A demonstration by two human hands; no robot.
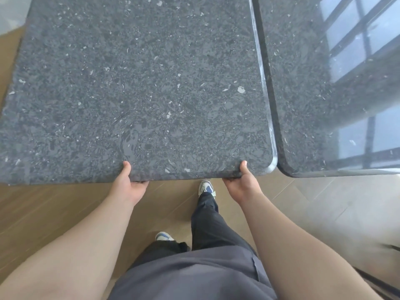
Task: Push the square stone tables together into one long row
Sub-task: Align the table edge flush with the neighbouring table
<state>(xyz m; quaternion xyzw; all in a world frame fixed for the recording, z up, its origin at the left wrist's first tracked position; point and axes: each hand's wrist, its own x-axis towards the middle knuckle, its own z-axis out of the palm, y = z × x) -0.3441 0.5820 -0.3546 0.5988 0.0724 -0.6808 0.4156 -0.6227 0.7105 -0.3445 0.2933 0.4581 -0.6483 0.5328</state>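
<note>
A dark speckled square stone table (138, 83) fills most of the view in front of me. My left hand (129, 182) grips its near edge, thumb on top and fingers curled under. My right hand (242, 180) grips the same edge near the right corner in the same way. A second stone table (313, 94) stands to the right, its left edge running alongside the first table's right edge. A thin dark seam shows between them, so I cannot tell whether they touch.
A wooden floor (54, 208) lies below the near edges, with paler tiles (335, 208) at the right. My legs and shoes (206, 188) stand under the table's near edge. Window reflections gleam on the right table. A dark object (391, 247) sits at the far right.
</note>
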